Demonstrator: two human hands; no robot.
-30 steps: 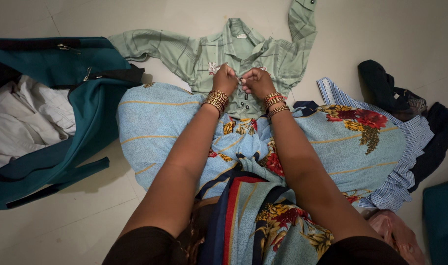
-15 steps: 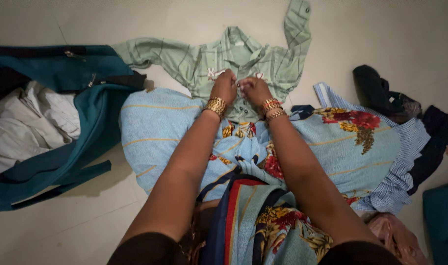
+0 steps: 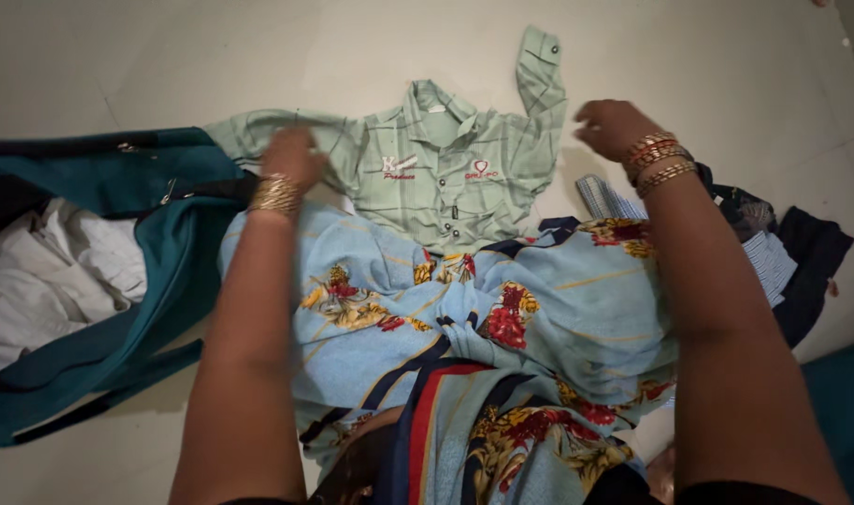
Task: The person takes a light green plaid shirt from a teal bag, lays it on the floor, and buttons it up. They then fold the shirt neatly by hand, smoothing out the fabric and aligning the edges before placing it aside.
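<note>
A small pale green checked shirt (image 3: 445, 178) lies flat on the floor, buttoned down the front, with one sleeve stretched left and the other bent upward. My left hand (image 3: 294, 154) rests over the shirt's left sleeve with its fingers curled; whether it grips the cloth is hidden. My right hand (image 3: 609, 126) is off to the right of the raised sleeve, not touching it, and holds nothing. Both wrists carry gold and red bangles. My lap is covered by light blue flowered cloth (image 3: 483, 309) that overlaps the shirt's hem.
An open teal bag (image 3: 156, 271) with white clothes (image 3: 53, 281) inside lies at the left. At the right there is a pile of a blue striped garment (image 3: 773, 257) and dark clothes (image 3: 815, 248). Pale floor tiles (image 3: 258, 56) surround everything.
Both hands have left the shirt's button front and spread apart, the left toward the left sleeve and the right out past the right sleeve. The view has tilted down a little.
</note>
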